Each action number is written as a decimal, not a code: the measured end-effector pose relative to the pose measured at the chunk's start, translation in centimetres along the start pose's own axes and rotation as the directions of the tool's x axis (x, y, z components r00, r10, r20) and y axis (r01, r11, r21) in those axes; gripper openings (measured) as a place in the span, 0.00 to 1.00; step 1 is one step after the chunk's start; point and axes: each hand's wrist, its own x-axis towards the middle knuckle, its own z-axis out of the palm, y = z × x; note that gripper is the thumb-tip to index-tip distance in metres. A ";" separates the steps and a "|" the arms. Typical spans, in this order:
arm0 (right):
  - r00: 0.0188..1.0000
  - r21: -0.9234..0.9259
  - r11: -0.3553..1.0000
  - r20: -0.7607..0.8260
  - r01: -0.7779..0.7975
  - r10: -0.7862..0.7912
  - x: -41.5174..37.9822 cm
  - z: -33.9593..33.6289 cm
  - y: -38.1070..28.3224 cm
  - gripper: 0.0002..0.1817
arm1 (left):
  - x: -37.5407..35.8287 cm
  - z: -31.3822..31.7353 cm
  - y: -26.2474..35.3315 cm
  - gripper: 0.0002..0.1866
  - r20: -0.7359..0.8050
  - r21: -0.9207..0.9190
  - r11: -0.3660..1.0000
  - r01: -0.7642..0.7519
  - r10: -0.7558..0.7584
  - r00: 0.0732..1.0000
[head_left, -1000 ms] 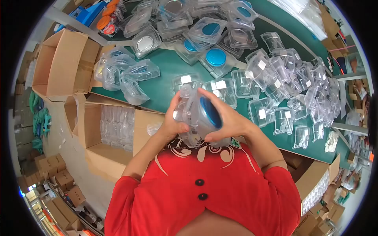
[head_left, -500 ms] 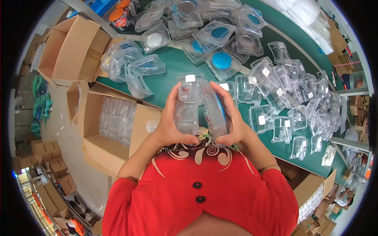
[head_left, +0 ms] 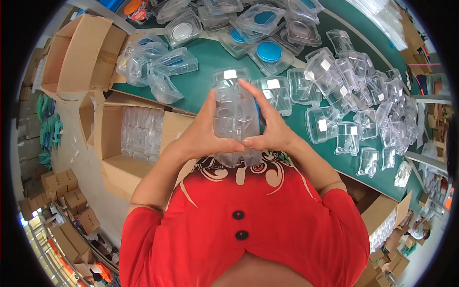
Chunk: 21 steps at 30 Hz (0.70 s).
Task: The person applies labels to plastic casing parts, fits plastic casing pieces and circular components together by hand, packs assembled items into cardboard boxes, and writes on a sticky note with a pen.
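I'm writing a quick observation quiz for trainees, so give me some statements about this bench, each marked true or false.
1. The left hand and right hand hold clear plastic cases between them. True.
2. The shirt is plain white. False: the shirt is red, with pale swirls.
3. Beyond the hands, a blue disc shows at the green table. True.
4. The lower carton at the left holds blue discs. False: that carton holds clear plastic pieces.
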 end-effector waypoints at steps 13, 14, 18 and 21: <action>0.940 -0.013 0.963 0.222 0.269 -0.260 5.2 -1.4 -1.5 0.43 | 1.5 -1.0 0.5 0.56 0.101 0.082 0.985 0.154 -0.162 0.982; 0.937 -0.025 0.959 0.224 0.282 -0.270 5.3 -1.2 -1.9 0.41 | 1.5 -1.1 1.2 0.55 0.121 0.050 0.988 0.149 -0.154 0.981; 0.910 -0.114 0.927 0.269 0.356 -0.316 6.0 -0.7 -2.8 0.40 | 0.9 -1.2 0.5 0.49 0.087 0.083 0.981 0.176 -0.183 0.979; 0.882 -0.133 0.926 0.379 0.352 -0.281 6.9 -0.7 -2.7 0.36 | 0.5 -1.2 0.9 0.46 0.056 0.007 0.975 0.221 -0.221 0.974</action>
